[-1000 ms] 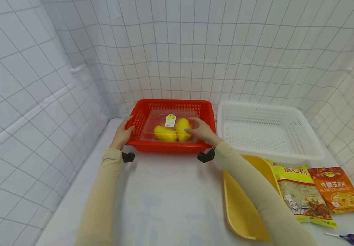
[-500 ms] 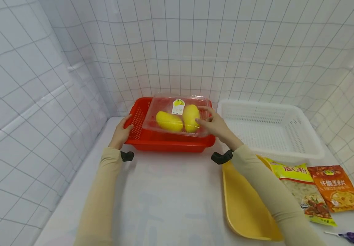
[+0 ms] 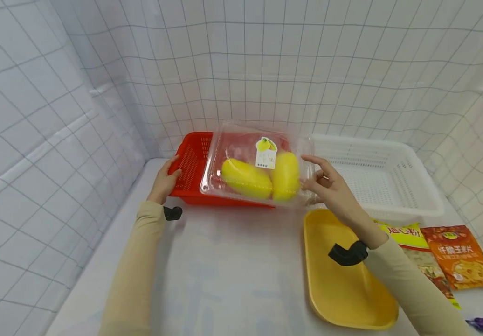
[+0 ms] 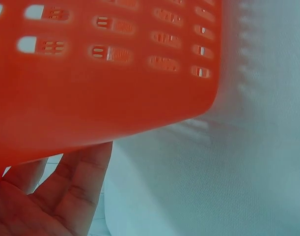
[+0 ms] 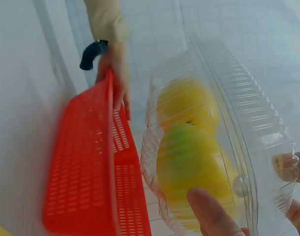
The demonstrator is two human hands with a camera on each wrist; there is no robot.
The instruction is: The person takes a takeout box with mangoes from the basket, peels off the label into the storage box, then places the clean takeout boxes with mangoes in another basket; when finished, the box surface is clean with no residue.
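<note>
Left wrist: fingertips hidden, left hand (image 4: 56,196) grips red basket (image 4: 105,93); head: right hand (image 3: 331,184) pinches clear box (image 3: 239,143).

Peripheral items, right side of white table (image 3: 233,280).
I note a white mesh basket (image 3: 392,186) behind a yellow tray (image 3: 338,294); to the tray's right, a partly hidden yellow packet (image 3: 424,256) beside an orange packet (image 3: 461,261); nearer, a small purple object (image 3: 481,325). I record grid-patterned sheeting (image 3: 266,70) at the back and both sides.

On the worktop (image 3: 233,270), a slotted basket (image 3: 190,163) stands left of a mesh basket (image 3: 425,189). A clamshell box (image 3: 241,145) of mangoes (image 3: 247,180) is raised at the former's right end. Before the latter, left to right, lie tray (image 3: 346,291), pasta packet (image 3: 411,238) and snack packet (image 3: 459,256), a lollipop (image 3: 482,325) nearest.
</note>
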